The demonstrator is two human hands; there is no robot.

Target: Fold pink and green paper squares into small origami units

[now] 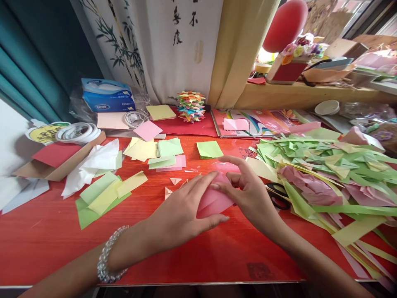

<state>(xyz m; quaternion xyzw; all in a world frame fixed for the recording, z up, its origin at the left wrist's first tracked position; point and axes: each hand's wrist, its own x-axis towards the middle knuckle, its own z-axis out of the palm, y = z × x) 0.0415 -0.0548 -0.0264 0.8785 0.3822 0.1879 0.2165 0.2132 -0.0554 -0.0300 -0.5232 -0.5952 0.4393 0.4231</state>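
Observation:
A sheet of pink paper (214, 200) is between my two hands, just above the red table, with a fold or overlapping layer showing. My left hand (182, 207), with a clear beaded bracelet (113, 254) at the wrist, holds its left side, fingers over the top and thumb along the near edge. The thumb and curled fingers of my right hand (251, 190) pinch the paper's upper right part; the index finger is raised. Small folded peach paper triangles (175, 181) lie beyond my left hand. A stack of green square paper (209, 150) lies farther back.
Black-handled scissors (279, 195) lie right of my right hand, beside a large heap of green, yellow and pink paper strips (322, 161). Paper pieces (108, 194) and a white tissue (93, 165) are at left. A folded-paper model (191, 106) stands behind, near a blue tissue pack (107, 95).

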